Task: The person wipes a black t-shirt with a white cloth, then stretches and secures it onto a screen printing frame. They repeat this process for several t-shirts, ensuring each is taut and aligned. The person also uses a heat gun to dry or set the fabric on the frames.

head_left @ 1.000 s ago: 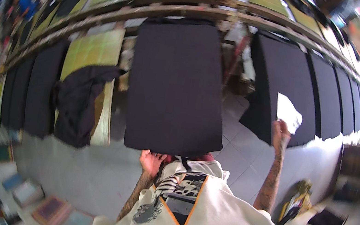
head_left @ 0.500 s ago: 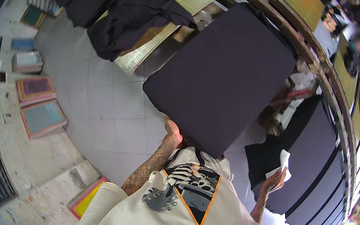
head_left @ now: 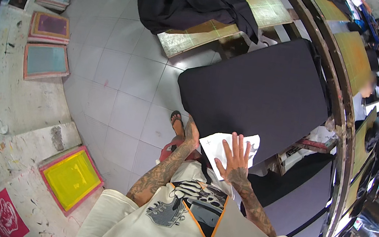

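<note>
A board covered in smooth black cloth (head_left: 257, 89) lies before me, its near left corner rounded. My right hand (head_left: 234, 160) is open on a white sheet of paper (head_left: 213, 144), fingers spread flat over it. The sheet sits on the near edge of the black cloth, with part of it overhanging toward my shirt. A small cross mark and a darker printed patch show on the paper. At the board's left near edge is my left hand (head_left: 192, 133), touching the cloth's side; most of its fingers are hidden by the board.
A crumpled black garment (head_left: 196, 4) lies on a yellowish board (head_left: 186, 39) beyond. A metal rail (head_left: 335, 76) curves along the right, with more cloth-covered boards (head_left: 305, 195) below. Framed screens (head_left: 71, 178) sit on a paint-spotted bench (head_left: 28, 114) at left. People work at far right.
My right hand has come from the right, bringing the white paper onto the black cloth, and has spread flat. My left hand stays at the board's edge. The view has shifted.
</note>
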The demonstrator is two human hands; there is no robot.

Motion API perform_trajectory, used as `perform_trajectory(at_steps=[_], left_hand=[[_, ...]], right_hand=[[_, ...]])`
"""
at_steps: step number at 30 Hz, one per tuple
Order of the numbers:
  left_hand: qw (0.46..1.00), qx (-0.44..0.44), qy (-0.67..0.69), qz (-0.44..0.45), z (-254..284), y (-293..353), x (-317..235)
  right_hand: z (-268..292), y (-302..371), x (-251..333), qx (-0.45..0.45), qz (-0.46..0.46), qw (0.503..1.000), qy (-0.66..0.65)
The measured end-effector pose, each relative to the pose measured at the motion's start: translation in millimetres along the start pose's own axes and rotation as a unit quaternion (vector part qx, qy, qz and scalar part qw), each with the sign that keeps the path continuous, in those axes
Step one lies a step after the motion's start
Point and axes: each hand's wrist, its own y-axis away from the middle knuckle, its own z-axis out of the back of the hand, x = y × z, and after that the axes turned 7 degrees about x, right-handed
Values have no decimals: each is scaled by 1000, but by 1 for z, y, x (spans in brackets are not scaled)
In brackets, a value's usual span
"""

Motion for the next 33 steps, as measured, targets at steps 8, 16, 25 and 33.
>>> perform_trajectory(at_steps=[8,16,25,33], left_hand=[[999,-5,35,10,11,-15,11],[999,25,13,24,-5,-28,21],[1000,-5,27,8,21,-21,16],[1000,12,4,19,7,-30,21]], right_hand=[[-3,-64,11,59,115,991,47],[29,-243,43,-105,172,979,21],[-22,-14,-2,118,136,982,51],[29,-253,44,-131,157,979,23]])
